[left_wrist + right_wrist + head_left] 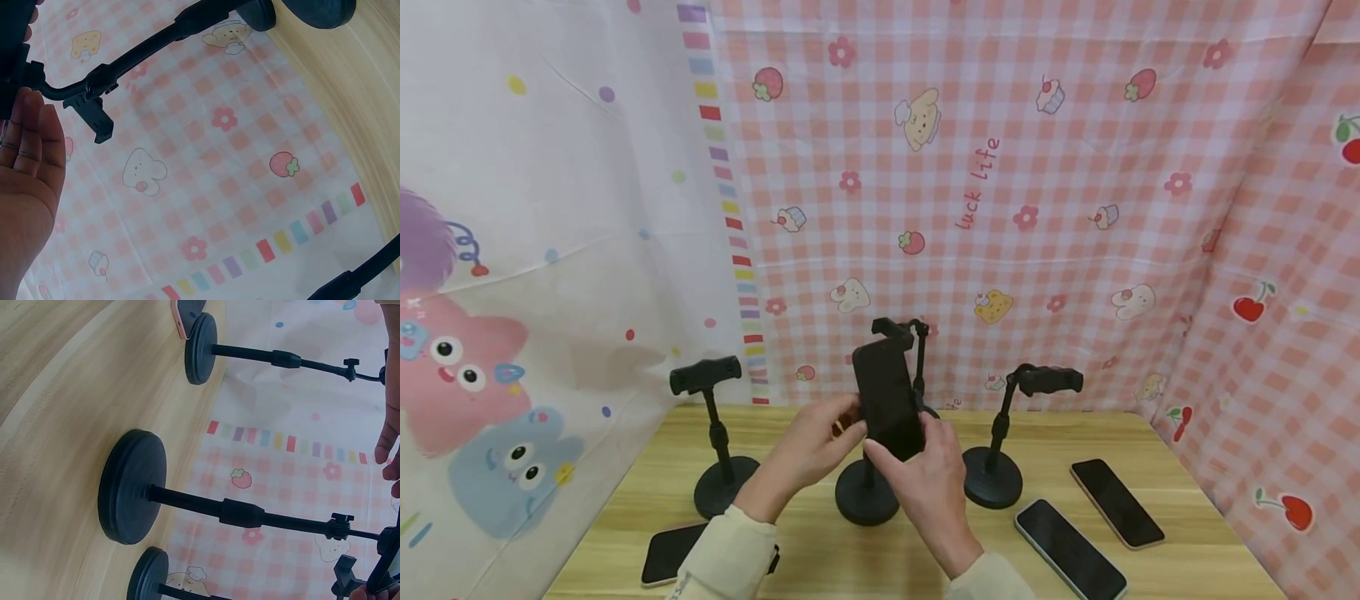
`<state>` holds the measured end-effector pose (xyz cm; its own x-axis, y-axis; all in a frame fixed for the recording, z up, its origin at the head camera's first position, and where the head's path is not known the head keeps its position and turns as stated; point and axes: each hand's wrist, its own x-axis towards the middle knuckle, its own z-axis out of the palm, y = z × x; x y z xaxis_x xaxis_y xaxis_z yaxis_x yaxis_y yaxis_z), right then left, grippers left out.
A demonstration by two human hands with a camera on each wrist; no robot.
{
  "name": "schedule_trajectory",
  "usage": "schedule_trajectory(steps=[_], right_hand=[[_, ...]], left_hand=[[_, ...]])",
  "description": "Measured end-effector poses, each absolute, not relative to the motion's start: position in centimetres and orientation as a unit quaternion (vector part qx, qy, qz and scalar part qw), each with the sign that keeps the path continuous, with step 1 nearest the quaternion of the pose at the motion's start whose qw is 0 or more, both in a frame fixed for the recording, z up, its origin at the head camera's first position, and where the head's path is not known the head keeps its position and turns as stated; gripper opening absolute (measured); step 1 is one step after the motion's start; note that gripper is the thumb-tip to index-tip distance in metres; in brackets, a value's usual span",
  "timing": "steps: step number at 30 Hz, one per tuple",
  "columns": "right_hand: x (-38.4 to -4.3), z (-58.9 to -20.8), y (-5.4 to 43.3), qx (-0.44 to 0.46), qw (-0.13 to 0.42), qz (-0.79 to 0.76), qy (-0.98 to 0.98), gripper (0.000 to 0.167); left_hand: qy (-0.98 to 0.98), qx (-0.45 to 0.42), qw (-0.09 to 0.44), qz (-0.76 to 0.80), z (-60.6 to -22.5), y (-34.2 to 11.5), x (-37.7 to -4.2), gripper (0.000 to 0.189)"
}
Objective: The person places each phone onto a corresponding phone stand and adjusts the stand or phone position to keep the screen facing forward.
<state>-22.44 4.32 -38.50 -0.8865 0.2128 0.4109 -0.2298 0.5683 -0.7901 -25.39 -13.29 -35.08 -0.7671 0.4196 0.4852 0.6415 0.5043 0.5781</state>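
Upright in the middle of the head view is a black-screened smartphone [886, 392], at the clamp [895, 332] of the middle phone stand [867, 496]. My right hand [931, 479] grips its lower right part, thumb across the front and fingers round the edge. At the phone's left edge is my left hand [816, 442], thumb and fingertips right beside it. In the left wrist view the fingers [28, 134] of that hand reach up fairly straight to the dark clamp. The right wrist view has the phone [390, 565] cut off by the frame.
A second phone stand [718, 483] is on the left and a third [992, 475] on the right. One phone [672, 554] lies front left; two more, a pale-edged phone [1071, 550] and a pinkish-edged phone [1117, 502], lie front right. Patterned curtain [1000, 192] hangs behind the wooden table [820, 558].
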Motion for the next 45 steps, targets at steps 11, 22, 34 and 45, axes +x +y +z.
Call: schedule_trajectory(steps=[11,22,34,45], right_hand=[[-22.5,-38.7,4.2,-0.003,0.248,0.444,-0.861,0.089],[-22.6,-39.0,4.0,-0.006,0.262,0.443,-0.857,0.087],[-22.7,-39.1,3.9,-0.006,0.266,0.443,-0.856,0.086],[-22.7,-39.3,3.6,-0.020,0.269,0.444,-0.855,0.091]], left_hand=[[-0.863,-0.285,0.123,-0.399,-35.1,-13.1,-25.2,0.013],[-0.867,-0.234,0.138,-0.419,-35.0,-12.7,-24.9,0.019],[-0.866,-0.199,0.143,-0.436,-35.0,-12.4,-24.7,0.015],[-0.851,-0.192,0.183,-0.453,-35.3,-11.9,-24.2,0.012]])
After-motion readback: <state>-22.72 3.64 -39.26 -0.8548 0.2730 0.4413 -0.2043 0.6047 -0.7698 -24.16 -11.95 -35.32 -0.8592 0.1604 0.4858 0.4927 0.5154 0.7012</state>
